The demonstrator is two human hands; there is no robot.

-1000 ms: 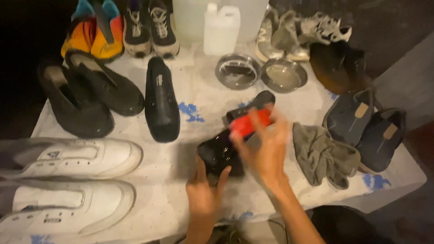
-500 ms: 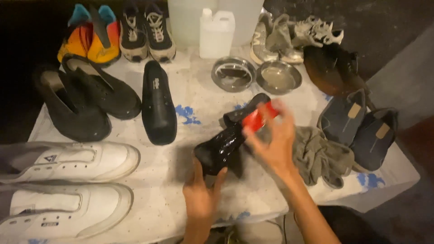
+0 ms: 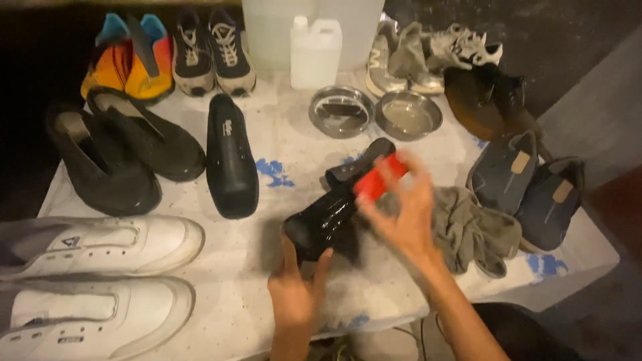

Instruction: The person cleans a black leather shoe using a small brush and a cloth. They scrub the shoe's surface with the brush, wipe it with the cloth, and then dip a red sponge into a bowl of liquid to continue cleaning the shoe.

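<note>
A glossy black shoe (image 3: 331, 214) lies tilted on the white cloth-covered table (image 3: 267, 267), toe toward me. My left hand (image 3: 296, 291) grips its toe from below. My right hand (image 3: 404, 210), blurred with motion, holds a red brush-like object (image 3: 378, 175) against the shoe's upper near the opening. A crumpled grey rag (image 3: 476, 230) lies just right of that hand.
A matching black shoe (image 3: 231, 157) sits left of centre. Two black slip-ons (image 3: 124, 150) and two white sneakers (image 3: 93, 277) fill the left. Two metal bowls (image 3: 374, 112), a white jug (image 3: 314, 52), more sneakers (image 3: 214, 50) at the back. Dark blue shoes (image 3: 528, 184) on the right.
My right hand has slid the red object back and forth along the shoe's upper. My left hand keeps its hold on the toe; the view has shifted slightly.
</note>
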